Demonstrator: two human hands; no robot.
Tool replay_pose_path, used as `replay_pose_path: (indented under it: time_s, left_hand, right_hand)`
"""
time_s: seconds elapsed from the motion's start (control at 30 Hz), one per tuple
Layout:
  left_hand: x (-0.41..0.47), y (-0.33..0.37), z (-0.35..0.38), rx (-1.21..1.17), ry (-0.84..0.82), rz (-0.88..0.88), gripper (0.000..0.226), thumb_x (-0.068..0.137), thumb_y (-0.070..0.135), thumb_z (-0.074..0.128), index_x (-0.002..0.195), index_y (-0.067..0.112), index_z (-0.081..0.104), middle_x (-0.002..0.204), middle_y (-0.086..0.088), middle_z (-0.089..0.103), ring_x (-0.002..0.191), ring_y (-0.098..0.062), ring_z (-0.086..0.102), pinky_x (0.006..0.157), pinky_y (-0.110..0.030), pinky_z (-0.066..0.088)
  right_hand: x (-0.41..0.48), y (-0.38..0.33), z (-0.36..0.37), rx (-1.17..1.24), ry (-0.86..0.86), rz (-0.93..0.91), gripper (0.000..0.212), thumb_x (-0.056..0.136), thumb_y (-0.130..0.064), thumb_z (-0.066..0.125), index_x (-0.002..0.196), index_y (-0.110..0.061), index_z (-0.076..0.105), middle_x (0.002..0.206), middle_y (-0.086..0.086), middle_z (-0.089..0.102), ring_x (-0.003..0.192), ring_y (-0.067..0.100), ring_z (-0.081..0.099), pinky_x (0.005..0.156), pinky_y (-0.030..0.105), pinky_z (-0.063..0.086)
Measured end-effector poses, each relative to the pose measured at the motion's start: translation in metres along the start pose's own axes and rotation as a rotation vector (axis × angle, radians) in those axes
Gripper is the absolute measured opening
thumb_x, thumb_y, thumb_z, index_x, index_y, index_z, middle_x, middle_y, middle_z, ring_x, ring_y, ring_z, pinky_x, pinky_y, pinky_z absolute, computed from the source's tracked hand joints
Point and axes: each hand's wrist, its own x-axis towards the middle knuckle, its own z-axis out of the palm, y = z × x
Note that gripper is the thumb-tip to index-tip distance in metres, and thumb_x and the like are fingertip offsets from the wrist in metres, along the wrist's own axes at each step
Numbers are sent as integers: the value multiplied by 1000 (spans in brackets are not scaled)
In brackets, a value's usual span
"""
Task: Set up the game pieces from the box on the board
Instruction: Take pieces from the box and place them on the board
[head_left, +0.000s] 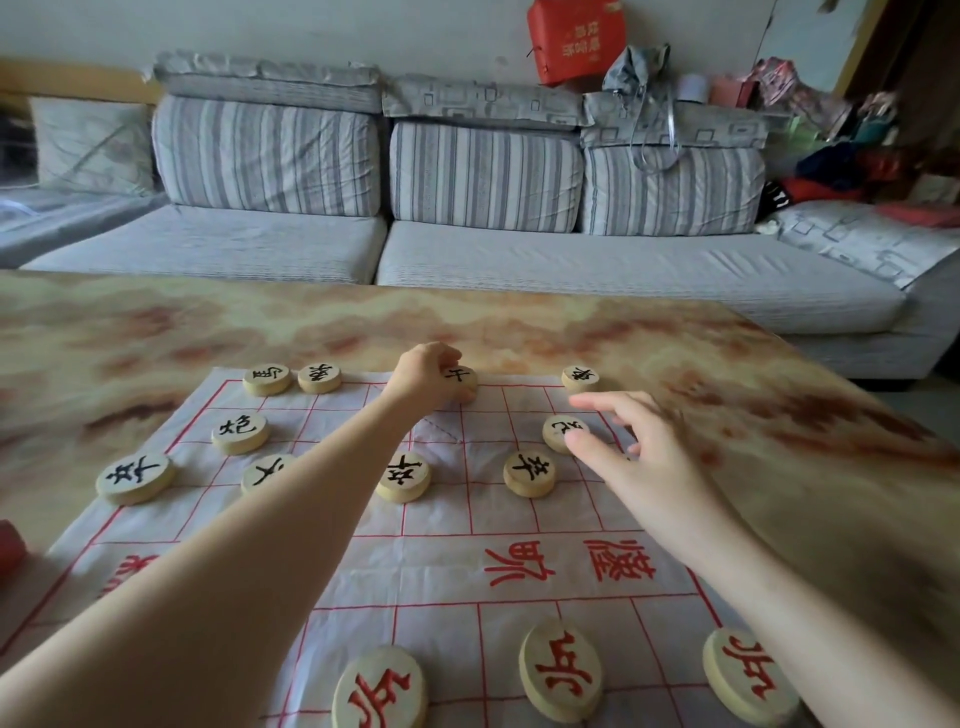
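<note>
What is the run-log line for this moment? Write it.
left hand: grips far-row black piece | right hand: open, by right-side black piece | board: partly set

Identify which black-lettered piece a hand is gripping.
The piece in the middle of the far row, gripped by the left hand; the other black pieces lie with no fingers curled round them.
</note>
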Motion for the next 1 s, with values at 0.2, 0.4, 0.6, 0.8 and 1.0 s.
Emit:
replay_pose_path:
  time_s: [0.2,0.4,0.6,0.8,1.0]
  left_hand:
    - [-9,2,-11,-43,45,20,65,69,20,79,127,8,51,129,-10,56,118,-23,51,96,-27,39]
    - [-51,9,-58,-219,69,16,39,74,11,73,111,5,63,108,-11,68,97,-17,63,84,-21,45]
    - [-126,-9,-132,-249,65,-2,25,76,3,69,101,8,68,97,-10,70,84,-10,61,77,-12,49]
    - [-224,-31,-208,-213,217,-58,26,77,-4,64,100,9,68,98,-7,69,71,3,63,77,-14,48]
    - [-320,-61,-253,-192,523,-170,31,80,-4,56,104,13,66,103,-1,67,97,-14,61,85,-26,45]
  right_hand:
    - [-8,-12,4,48,-15,-9,26,83,-27,62,109,-31,62,114,-20,50,118,10,44,102,32,36]
    - [-21,-55,23,32,-57,-48,28,84,-22,63,112,-26,62,109,-17,54,106,6,47,89,14,36]
    - [-41,-118,60,136,-267,-58,25,85,-23,62,110,-29,62,105,-19,54,93,-10,46,81,4,33]
    - [-63,-190,100,214,-414,-40,30,85,-20,64,115,-20,60,110,-7,62,84,-8,53,73,1,40]
    - [-90,-243,142,247,-496,-90,29,85,-11,61,114,-13,60,103,-6,58,81,-6,48,68,-3,36]
